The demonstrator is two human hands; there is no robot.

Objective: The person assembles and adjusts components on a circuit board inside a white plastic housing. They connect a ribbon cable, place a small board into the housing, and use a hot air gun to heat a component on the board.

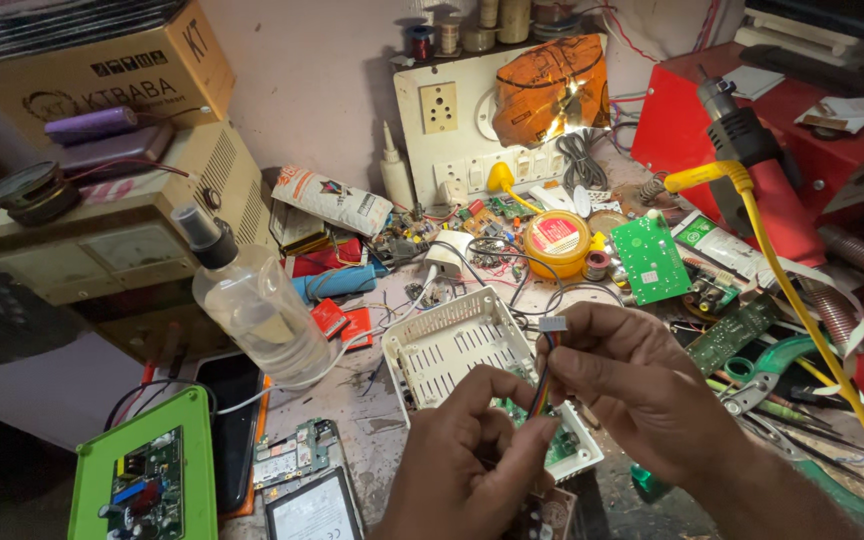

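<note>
1. Head view: the table [372, 420] is crowded with boards and tools, and both hands work at its near edge.
2. White vented case [452, 345] lies open, with a green circuit board [560, 447] inside it.
3. Clear spray bottle [252, 300] stands left and looks nearly empty.
4. Right hand [632, 385] pinches the ribbon cable [542, 385] near its white connector [552, 323].
5. Left hand [472, 450] grips the cable's lower end at the board; judging by this, the cable is being fitted, and seating the connector squarely would need care.

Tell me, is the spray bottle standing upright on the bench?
No, the clear spray bottle is tilted, its black nozzle pointing up and left, near the white vented case.
</note>
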